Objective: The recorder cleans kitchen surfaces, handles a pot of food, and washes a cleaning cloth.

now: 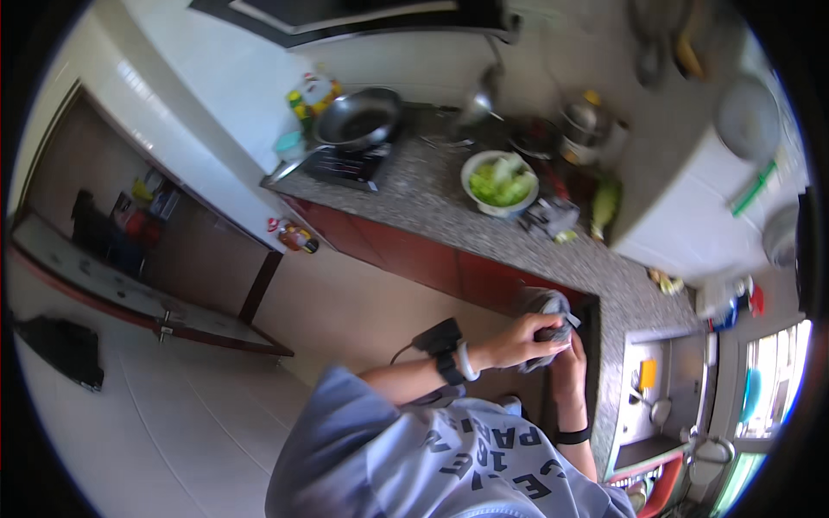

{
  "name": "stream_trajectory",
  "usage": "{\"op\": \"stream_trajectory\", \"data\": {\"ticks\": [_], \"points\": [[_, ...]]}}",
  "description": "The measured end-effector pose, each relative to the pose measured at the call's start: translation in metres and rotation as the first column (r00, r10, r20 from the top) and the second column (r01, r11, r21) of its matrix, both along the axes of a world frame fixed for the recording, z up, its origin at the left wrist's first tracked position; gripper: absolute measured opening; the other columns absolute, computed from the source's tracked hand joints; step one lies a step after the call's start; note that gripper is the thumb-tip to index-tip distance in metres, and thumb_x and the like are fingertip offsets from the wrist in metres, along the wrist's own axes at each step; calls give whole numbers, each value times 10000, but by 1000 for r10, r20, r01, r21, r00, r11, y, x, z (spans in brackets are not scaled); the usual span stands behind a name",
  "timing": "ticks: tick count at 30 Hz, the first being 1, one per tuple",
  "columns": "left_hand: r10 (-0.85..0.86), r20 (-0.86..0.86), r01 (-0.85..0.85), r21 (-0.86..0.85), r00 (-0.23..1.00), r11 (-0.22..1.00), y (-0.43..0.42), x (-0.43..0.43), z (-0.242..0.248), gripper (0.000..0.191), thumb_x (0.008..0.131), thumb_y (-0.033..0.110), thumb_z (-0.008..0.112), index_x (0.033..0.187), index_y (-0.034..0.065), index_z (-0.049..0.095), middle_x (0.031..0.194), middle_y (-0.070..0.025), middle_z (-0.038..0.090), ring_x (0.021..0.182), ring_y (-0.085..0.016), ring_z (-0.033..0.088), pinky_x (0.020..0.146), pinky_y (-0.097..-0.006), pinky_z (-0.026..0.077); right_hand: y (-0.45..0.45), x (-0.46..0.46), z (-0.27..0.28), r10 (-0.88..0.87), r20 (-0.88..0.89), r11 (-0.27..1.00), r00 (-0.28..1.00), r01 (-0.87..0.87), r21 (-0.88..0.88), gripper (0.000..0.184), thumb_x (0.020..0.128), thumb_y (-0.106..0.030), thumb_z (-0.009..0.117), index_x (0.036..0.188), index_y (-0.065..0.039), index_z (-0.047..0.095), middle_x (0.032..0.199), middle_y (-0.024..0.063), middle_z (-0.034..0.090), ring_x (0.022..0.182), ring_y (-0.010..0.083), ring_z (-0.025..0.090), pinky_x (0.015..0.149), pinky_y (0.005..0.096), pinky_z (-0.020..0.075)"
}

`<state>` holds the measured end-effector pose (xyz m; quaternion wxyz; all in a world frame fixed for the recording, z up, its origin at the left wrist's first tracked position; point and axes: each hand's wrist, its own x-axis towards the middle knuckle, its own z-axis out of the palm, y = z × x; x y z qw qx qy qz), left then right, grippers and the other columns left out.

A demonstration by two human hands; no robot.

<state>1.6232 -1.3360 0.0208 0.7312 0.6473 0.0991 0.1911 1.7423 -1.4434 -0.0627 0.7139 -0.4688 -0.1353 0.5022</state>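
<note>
A bunched grey cloth (548, 304) is held between both hands, in front of the body and beside the counter edge. My left hand (523, 340) wraps over the near side of the cloth, its fingers curled around it. From below and to the right, my right hand (570, 362) grips the cloth too, with its fingers partly hidden behind the folds. Another grey cloth (550, 215) lies crumpled on the granite counter (427, 194), close to a white bowl (497, 210) filled with cut green leaves (505, 180).
A frying pan (358, 120) rests on an induction cooktop (346, 169), handle past the counter's front edge. A leafy vegetable (605, 204) lies near the wall. The sink (696, 362) holds a ladle (659, 411) and an orange sponge (647, 374). A bottle (299, 238) stands on the floor.
</note>
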Motion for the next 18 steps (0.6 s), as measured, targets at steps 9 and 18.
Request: {"op": "stream_trajectory", "data": {"ticks": [9,18], "points": [[726,-72,-673,-447,684,589,82,-247,-88,315,789,207,570,1016,-8,533,926,-37,572,856,-101,527,757,-226,410,173,-278,-19,586,-633,786,506,-546,290,446,874,-351,376,1164,-21,454,1136,172,509,1050,275,498,916,404,394],[827,61,-507,814,560,283,163,-353,41,173,747,159,633,832,15,589,922,-123,574,783,-294,570,661,-320,474,317,-326,23,682,-645,708,346,-535,461,397,890,-307,371,1167,-38,460,1139,137,517,1053,277,492,914,410,399]]}}
